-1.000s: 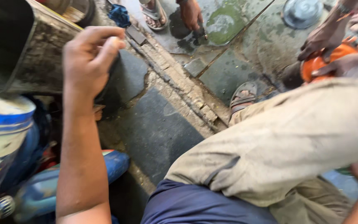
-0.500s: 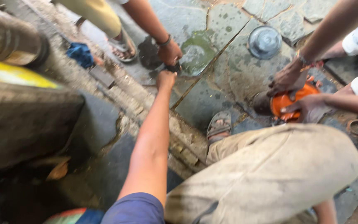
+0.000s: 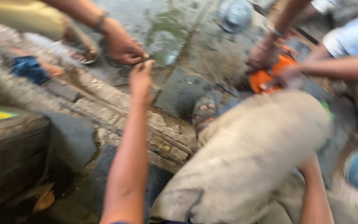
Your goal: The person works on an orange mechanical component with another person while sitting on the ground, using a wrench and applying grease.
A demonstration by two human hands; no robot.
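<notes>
Something small and dark [image 3: 146,62] sits pinched between two hands above the wet stone floor [image 3: 187,87]; blur hides what it is, and neither its long axis nor the way it points can be told. The left hand [image 3: 141,79] reaches forward on a straight arm, its fingers [image 3: 145,66] drawn together around that small thing at the tips. Meeting it from the upper left is another person's hand [image 3: 123,45], with a band at the wrist, its fingertips closed on the same spot, touching the left hand's fingers. The right hand is out of sight; only a forearm [image 3: 313,191] shows at the lower right, beside the person's bent knee in beige trousers [image 3: 245,161]. A sandalled foot [image 3: 204,110] rests on the floor just past the knee. Further right, other hands press on an orange round object [image 3: 264,76]. A blue cloth [image 3: 29,68] lies on the raised stone kerb [image 3: 162,137] to the left.
</notes>
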